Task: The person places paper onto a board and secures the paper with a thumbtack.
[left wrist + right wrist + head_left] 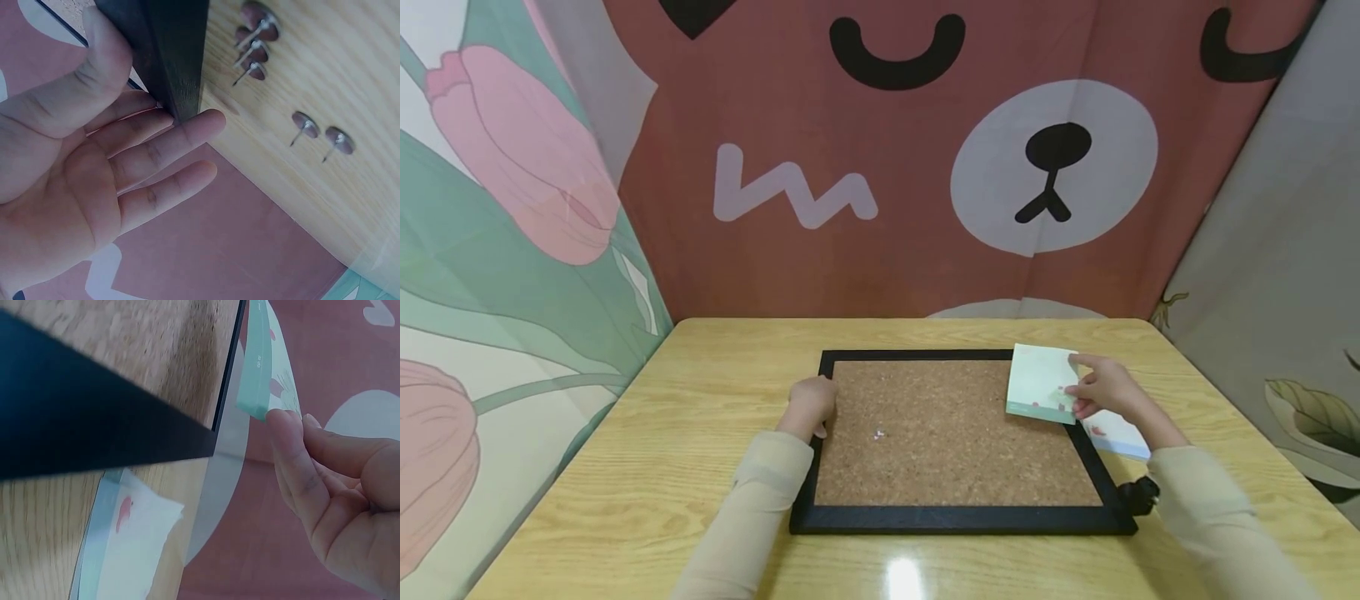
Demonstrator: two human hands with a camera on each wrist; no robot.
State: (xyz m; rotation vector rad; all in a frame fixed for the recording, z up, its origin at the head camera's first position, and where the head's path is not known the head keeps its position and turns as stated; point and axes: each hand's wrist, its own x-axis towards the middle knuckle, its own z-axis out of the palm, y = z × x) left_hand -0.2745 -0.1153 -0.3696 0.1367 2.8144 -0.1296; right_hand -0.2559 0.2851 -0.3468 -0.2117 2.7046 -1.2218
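A cork board [955, 433] with a black frame lies on the table. My left hand [814, 404] grips the left side of its frame [159, 50], the thumb over the front and the other fingers around the outer edge, the last two stretched out. My right hand [1108, 387] pinches a pale green notepad [1041, 383] between thumb and fingers at its right edge. In the head view the pad is above the board's far right corner; in the right wrist view its darker green strip [253, 394] shows.
A second notepad [1118, 435], white and blue, lies right of the board. Several thumbtacks [305, 124] with round heads rest left of the board. Small shiny bits [880, 434] sit on the cork. A small black object [1138, 496] is by the right cuff.
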